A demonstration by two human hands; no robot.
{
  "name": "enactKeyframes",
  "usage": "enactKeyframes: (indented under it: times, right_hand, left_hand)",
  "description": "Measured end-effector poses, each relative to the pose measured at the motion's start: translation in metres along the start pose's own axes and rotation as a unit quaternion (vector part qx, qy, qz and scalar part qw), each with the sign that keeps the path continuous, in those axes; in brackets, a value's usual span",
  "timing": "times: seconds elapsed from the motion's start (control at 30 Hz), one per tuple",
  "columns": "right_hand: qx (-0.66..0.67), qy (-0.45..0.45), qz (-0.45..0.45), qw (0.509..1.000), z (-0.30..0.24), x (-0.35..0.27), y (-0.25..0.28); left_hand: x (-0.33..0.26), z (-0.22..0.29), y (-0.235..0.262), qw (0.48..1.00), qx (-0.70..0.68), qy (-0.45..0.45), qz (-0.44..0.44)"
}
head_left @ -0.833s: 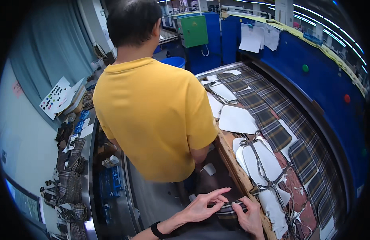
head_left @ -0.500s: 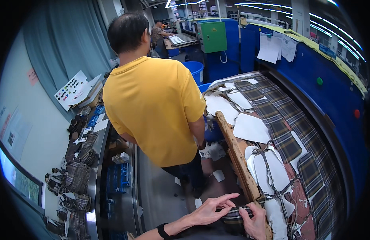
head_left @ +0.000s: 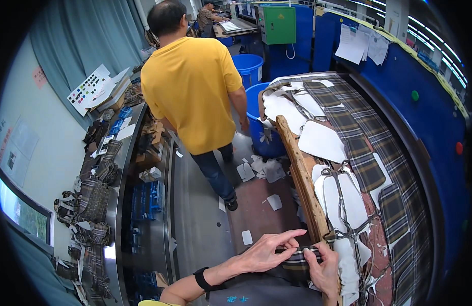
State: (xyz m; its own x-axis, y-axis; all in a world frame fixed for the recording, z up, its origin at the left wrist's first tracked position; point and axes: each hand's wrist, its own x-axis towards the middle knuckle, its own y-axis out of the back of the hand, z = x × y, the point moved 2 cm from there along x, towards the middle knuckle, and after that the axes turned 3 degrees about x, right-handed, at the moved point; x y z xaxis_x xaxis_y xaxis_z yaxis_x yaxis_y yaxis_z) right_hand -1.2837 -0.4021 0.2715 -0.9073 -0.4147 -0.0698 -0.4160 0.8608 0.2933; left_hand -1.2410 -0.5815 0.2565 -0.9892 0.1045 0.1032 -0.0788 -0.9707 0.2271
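Fabric piece (head_left: 295,261), plaid, pinched in left hand (head_left: 264,252) and right hand (head_left: 326,268); uneven pull between them could skew it.

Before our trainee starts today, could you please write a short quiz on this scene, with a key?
1. What is the right hand pinching?
A) a white sheet
B) a plaid piece
C) a wooden bar
2. True or false: the person in yellow faces the camera.
3. Fill in: the black band is worn on the ____ wrist.

Key:
1. B
2. False; their back is turned.
3. left
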Motion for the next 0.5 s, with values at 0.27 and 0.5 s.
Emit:
enactKeyframes:
  times: [0.27,0.5]
  right_hand:
    - [-0.013,-0.004,-0.005,1.000,-0.0003,-0.0035,0.0019]
    - [0.004,-0.004,-0.008,1.000,0.0027,-0.0032,0.0056]
  left_hand:
    - [-0.0021,-0.0006,-0.0035,0.998,-0.035,0.043,-0.011]
    - [-0.0054,0.0042,-0.0066,0.997,-0.038,0.066,-0.003]
